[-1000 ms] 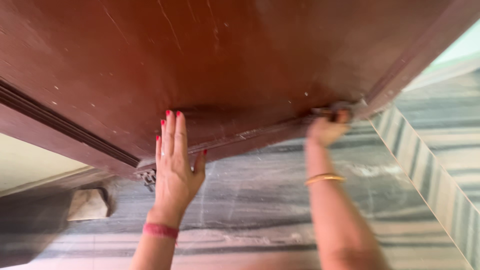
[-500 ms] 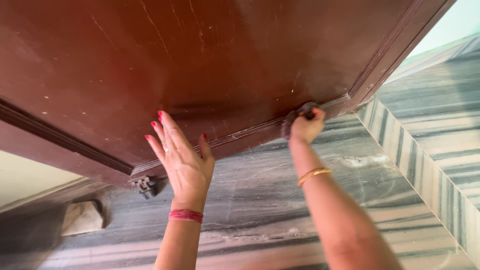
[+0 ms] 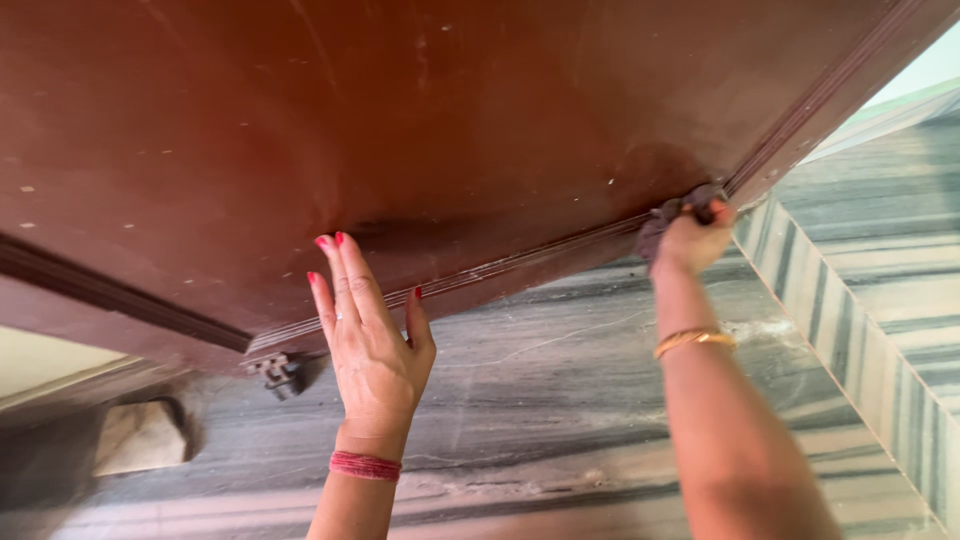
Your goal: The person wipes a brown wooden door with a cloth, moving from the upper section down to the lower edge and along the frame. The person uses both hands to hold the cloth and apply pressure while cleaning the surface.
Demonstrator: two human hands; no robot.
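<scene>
A big reddish-brown wooden door fills the upper part of the head view. My left hand lies flat against its lower edge, fingers spread, a red thread band on the wrist. My right hand is closed around a dark crumpled cloth pressed on the moulding near the door's bottom right corner. A gold bangle sits on that wrist.
A metal bolt fitting hangs at the door's bottom left. Grey-streaked marble floor spreads below. A pale stone block lies at the lower left. A striped marble step rises on the right.
My right hand has slid the cloth along the bottom moulding toward the right corner. My left hand stays flat on the door, shifted a little with the view.
</scene>
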